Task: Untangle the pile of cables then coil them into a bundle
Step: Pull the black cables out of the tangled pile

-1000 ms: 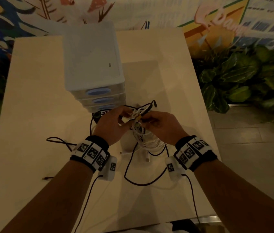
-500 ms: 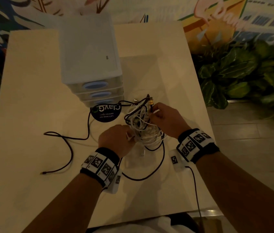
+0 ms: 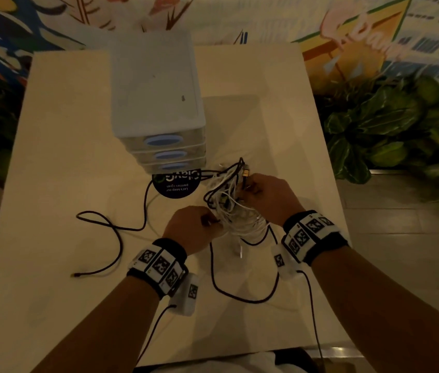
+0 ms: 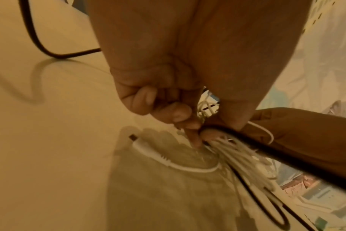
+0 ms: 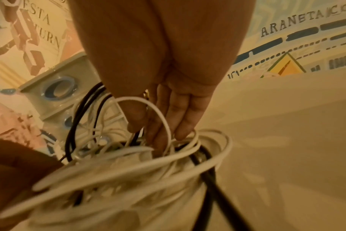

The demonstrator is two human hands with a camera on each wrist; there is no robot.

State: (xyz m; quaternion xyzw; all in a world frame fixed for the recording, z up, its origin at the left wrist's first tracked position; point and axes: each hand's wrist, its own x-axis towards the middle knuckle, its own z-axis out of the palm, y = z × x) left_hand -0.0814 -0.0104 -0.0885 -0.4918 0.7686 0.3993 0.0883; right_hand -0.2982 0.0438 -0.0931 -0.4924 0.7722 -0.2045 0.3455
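A tangle of white and black cables hangs just above the beige table, between my two hands. My left hand pinches the tangle's lower left side; in the left wrist view its curled fingers clamp white strands and a black cable. My right hand grips the top of the tangle by a gold plug, and its fingers hook through white loops. One black cable trails left across the table. A white plug end lies on the table.
A white three-drawer unit stands just behind the tangle, with a round dark sticker at its foot. A black cable loop lies toward the front edge. Green plants stand to the table's right.
My left hand dropped from the top of the tangle to its lower left side. The right hand stayed at the top. The black cable now lies farther out to the left.
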